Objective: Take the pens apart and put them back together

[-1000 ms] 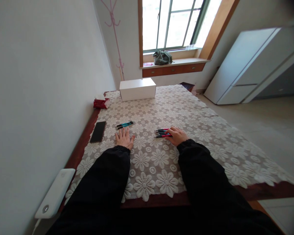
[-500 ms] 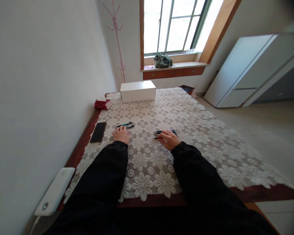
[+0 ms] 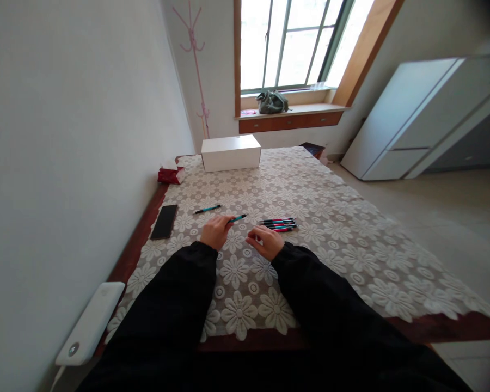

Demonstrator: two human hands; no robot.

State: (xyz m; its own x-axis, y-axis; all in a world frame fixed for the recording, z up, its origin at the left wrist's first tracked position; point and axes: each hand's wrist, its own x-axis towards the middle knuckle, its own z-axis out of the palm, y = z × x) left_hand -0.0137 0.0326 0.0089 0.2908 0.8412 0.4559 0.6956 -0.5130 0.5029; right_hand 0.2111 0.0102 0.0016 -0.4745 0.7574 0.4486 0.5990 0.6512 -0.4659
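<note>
My left hand [image 3: 215, 232] is closed around one end of a teal and black pen [image 3: 238, 218], whose other end points right, raised off the cloth. Just across from it, my right hand [image 3: 265, 242] has its fingers curled in, and I see nothing between them. Beyond that hand lies a row of several pens [image 3: 278, 224] in red, teal and black, side by side on the cloth. Another teal and black pen [image 3: 207, 209] rests alone behind my left hand.
A lace tablecloth [image 3: 318, 267] covers the table. On the left lies a black phone [image 3: 164, 221], with a red packet [image 3: 171, 175] farther back. A white box [image 3: 231, 155] stands at the far end. A white device [image 3: 90, 323] with a cable is by the wall.
My left hand has picked up one of the two teal pens and moved it right. My right hand has come off the row of pens, toward the left and nearer to me.
</note>
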